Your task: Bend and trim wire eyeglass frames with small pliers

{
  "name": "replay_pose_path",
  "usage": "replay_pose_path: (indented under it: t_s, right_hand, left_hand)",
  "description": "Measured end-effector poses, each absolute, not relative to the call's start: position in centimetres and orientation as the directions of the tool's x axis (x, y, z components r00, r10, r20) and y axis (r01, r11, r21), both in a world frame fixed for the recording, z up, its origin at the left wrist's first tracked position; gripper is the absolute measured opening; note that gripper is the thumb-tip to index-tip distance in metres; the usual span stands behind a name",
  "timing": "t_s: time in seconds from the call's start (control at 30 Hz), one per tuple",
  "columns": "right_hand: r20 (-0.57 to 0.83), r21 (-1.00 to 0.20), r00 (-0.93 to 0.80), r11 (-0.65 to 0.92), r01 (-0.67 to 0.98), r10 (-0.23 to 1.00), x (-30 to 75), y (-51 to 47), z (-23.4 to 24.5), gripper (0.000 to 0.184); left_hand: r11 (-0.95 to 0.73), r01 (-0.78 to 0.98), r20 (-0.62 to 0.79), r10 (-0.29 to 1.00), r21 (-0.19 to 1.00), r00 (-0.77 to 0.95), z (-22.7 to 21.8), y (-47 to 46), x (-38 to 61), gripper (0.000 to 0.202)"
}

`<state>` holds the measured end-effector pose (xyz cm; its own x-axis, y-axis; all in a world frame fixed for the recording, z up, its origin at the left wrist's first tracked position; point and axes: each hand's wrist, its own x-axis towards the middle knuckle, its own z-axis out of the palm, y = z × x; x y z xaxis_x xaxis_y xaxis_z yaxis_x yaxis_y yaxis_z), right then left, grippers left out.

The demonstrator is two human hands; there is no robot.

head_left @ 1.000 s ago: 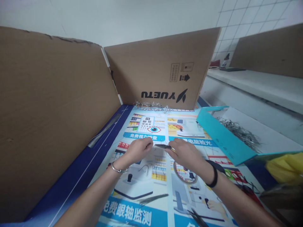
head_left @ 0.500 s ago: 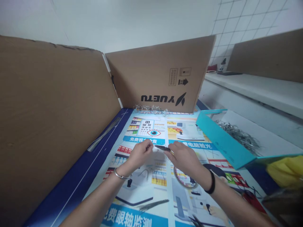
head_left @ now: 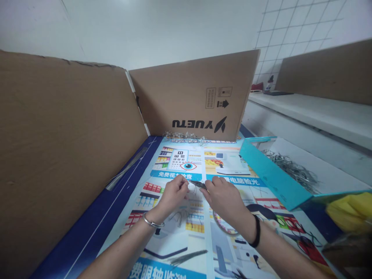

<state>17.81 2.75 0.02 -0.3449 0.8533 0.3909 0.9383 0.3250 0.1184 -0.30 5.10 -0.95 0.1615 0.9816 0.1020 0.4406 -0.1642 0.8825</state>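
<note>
Above the printed sheet, my right hand point(head_left: 223, 193) is wrapped round a pair of needle-nose pliers point(head_left: 198, 184), whose dark jaws point left. The tips of the jaws reach the fingers of my left hand point(head_left: 174, 192). Those fingers are pinched together on a thin wire point(head_left: 193, 190), which shows only faintly by the jaws. Several bent wire pieces point(head_left: 181, 217) lie on the sheet below my hands. Nearer to me is a bundle of straight wires point(head_left: 188, 256). A round ring-shaped coil point(head_left: 222, 225) rests partly hidden under my right wrist.
Cardboard panels point(head_left: 186, 93) stand at the back and left. Along the back one lies a heap of wire bits point(head_left: 183, 135). A teal box point(head_left: 273, 174) at right holds tangled wire point(head_left: 293, 170). More straight wires point(head_left: 126, 170) lie at left; a dark tool point(head_left: 238, 274) shows at the bottom edge.
The view has shifted slightly. My left hand has turned a little and its fingers show more. The pliers stay in my right hand, their tips now closer to the left fingers.
</note>
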Motion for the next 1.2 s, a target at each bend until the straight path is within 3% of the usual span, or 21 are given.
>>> replay_pose_path:
  t_s: [0.37,0.67,0.97,1.2]
  right_hand:
    - [0.464,0.155,-0.361,0.327,0.932,0.809,17.6,2.5,0.0,0.021]
    - [0.457,0.156,-0.385,0.353,0.922,0.802,17.6,2.4,-0.1,0.019]
    - [0.456,0.171,-0.433,0.401,0.900,0.777,18.1,2.6,-0.3,0.021]
    - [0.408,0.179,-0.467,0.433,0.884,0.784,18.2,2.4,0.1,0.019]
  left_hand:
    - [-0.107,0.391,0.070,0.992,0.914,0.108,-1.5,5.0,0.1,0.011]
    - [-0.096,0.452,0.053,0.993,0.887,0.108,-1.3,4.7,0.4,0.012]
    - [-0.158,0.557,0.088,0.985,0.815,0.150,-1.6,4.9,-0.1,0.015]
    - [-0.253,0.692,0.122,0.965,0.676,0.233,-0.3,5.1,-0.7,0.016]
